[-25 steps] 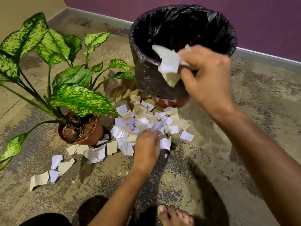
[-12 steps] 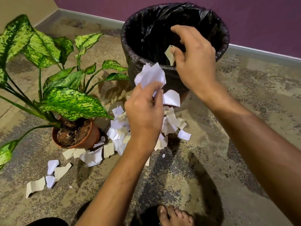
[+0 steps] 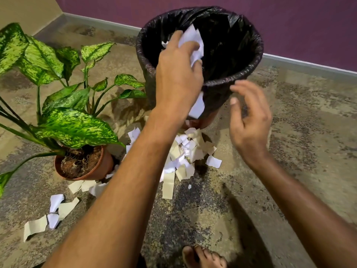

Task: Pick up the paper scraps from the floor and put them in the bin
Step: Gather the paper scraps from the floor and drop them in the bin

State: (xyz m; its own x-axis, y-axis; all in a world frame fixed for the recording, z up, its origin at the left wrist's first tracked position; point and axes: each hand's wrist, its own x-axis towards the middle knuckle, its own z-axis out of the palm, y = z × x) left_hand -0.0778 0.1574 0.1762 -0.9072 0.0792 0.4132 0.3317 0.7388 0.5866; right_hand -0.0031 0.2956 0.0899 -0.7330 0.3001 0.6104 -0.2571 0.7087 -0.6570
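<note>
A bin lined with a black bag [image 3: 249,68] stands on the floor ahead. My left hand [image 3: 177,74] is raised over its near rim, shut on a bunch of white paper scraps [image 3: 193,43] held above the opening. One white scrap [image 3: 198,107] hangs below that hand in front of the bin wall. My right hand [image 3: 249,117] is lower, beside the bin's right front, fingers apart and empty. A pile of white and beige scraps [image 3: 185,153] lies on the floor at the bin's foot. More scraps [image 3: 56,209] lie at lower left.
A potted plant with large speckled green leaves [image 3: 77,128] stands left of the bin in a terracotta pot [image 3: 104,167], with scraps around its base. My bare foot [image 3: 202,257] is at the bottom edge. A purple wall with grey skirting runs behind.
My left hand rose from the floor pile with scraps and now holds them over the bin. My right hand let go of its scraps and dropped back, empty, toward the floor.
</note>
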